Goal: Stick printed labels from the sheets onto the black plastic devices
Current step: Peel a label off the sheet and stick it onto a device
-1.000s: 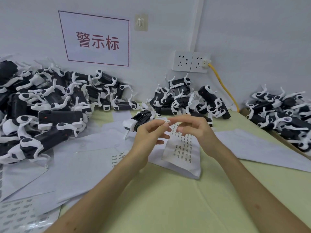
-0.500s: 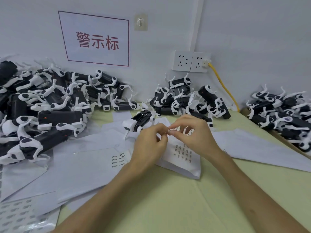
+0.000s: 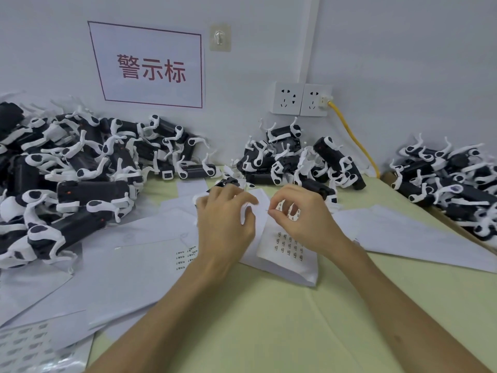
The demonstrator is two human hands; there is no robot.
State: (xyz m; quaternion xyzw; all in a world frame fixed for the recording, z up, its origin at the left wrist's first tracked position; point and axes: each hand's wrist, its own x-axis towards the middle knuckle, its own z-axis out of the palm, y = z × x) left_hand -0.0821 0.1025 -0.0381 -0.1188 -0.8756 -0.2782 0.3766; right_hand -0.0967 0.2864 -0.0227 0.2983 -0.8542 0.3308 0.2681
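Background stuff around you: white sign (image 3: 148,65) on grey wall (image 3: 403,63), thin red border, three big red characters. Clear stick-on hook (image 3: 220,38) just right of sign's top corner. Further right, two white sockets (image 3: 287,98) side by side, and right one has plug (image 3: 325,99) in it. Yellow cable (image 3: 355,138) drops down-right from plug toward counter's back edge. White trunking (image 3: 313,36) runs straight up wall above sockets. Counter (image 3: 269,319) pale yellow-green, faint crease right in front of you.
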